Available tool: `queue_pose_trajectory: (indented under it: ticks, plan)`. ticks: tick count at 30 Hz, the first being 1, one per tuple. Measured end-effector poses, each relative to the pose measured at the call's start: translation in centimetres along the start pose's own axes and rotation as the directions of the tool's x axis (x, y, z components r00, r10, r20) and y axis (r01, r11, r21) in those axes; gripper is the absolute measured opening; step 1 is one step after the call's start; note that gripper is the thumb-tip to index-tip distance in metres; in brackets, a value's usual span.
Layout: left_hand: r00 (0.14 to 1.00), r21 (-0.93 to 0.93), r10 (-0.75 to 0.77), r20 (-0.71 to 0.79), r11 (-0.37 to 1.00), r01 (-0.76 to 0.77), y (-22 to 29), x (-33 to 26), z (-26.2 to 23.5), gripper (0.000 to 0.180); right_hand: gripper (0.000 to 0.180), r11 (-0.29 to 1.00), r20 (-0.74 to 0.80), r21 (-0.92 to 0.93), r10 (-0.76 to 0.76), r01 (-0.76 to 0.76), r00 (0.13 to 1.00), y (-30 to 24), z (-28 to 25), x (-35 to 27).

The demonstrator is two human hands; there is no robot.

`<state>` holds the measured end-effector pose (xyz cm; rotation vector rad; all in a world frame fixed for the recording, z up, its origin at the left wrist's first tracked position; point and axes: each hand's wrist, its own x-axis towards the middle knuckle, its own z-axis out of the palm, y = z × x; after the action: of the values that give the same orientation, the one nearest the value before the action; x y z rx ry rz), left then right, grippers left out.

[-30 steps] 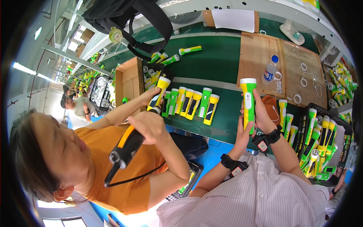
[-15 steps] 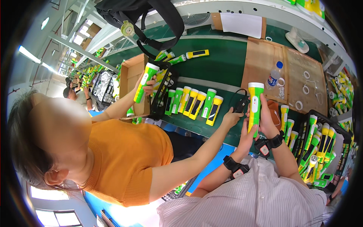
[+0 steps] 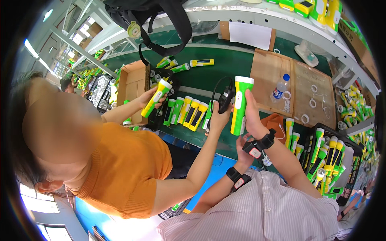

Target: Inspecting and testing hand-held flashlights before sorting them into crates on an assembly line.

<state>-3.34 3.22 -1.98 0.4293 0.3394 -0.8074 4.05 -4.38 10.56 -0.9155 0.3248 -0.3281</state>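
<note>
My right hand [image 3: 256, 116] grips a white-headed green and yellow flashlight [image 3: 240, 106], upright with its head at the top. Below the flashlight's base is my left hand [image 3: 243, 149], apart from it, its fingers partly hidden behind my right wrist. Left of my flashlight, a co-worker's hand [image 3: 219, 116] holds a small black device [image 3: 226, 97] with a looped cable. The co-worker's other hand [image 3: 155, 97] holds a second flashlight [image 3: 157, 97], tilted. Several flashlights [image 3: 186, 110] stand in a row on the green table [image 3: 225, 54] between the co-worker's arms.
A black crate [image 3: 349, 160] of flashlights sits at right, beside an orange cloth [image 3: 273, 123]. Wooden boards [image 3: 273, 68] carry a water bottle [image 3: 280, 87] and white rings [image 3: 313, 103]. A cardboard box [image 3: 132, 84] stands left; a black bag [image 3: 173, 24] hangs above.
My left hand has dropped away from the flashlight, leaving it in my right. The co-worker has raised the black device beside it and turned the other flashlight. The whole view has shifted slightly.
</note>
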Motion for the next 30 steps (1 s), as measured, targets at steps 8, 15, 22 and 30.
queue_pose_trajectory:
  ticks: [8, 15, 22, 30]
  plan:
    - [0.987, 0.022, 0.021, 0.159, 0.999, -0.024, 0.2, 1.1, -2.1, 0.044, 0.044, 0.99, -0.057, -0.053, -0.135, 0.132, 0.989, 0.4, 1.7, 0.0]
    - [0.978, -0.003, 0.013, 0.209, 1.0, -0.013, 0.3, 1.7, -2.5, 0.04, 0.044, 0.983, -0.049, -0.089, -0.163, 0.158, 0.986, 0.4, 1.2, 0.4]
    - [0.998, -0.023, 0.039, 0.049, 0.999, -0.038, 0.4, 1.0, -0.8, 0.034, 0.044, 0.985, -0.08, -0.089, -0.158, 0.151, 0.984, 0.5, 1.3, 0.5]
    - [0.971, 0.133, 0.224, 0.086, 0.963, -0.234, 2.3, 0.1, 1.4, 0.042, 0.036, 0.998, 0.003, -0.024, -0.055, 0.055, 0.998, 0.3, -0.8, -0.8]
